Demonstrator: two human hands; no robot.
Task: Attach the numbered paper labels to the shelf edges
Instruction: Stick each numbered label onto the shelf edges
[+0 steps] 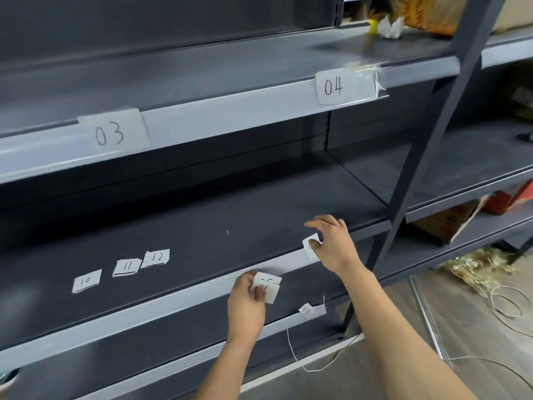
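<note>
Left hand [247,298] grips a small stack of paper labels [269,287] at the middle shelf edge [173,301]. Right hand [334,245] pinches a single label [311,251] against that edge, its forefinger extended. Labels 10 [86,281], 11 [127,267] and 12 [157,257] lie loose on the shelf.

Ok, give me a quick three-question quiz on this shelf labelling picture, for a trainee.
1. True or false: label 03 and label 04 sit on the same shelf edge.
2. Which labels lie loose on the middle shelf? A) label 10, label 11, label 12 B) 03 and 04 C) 09 only
3. Which hand holds the stack of labels?
Key: 1 true; 2 A; 3 the left hand. The right hand holds a single label.
</note>
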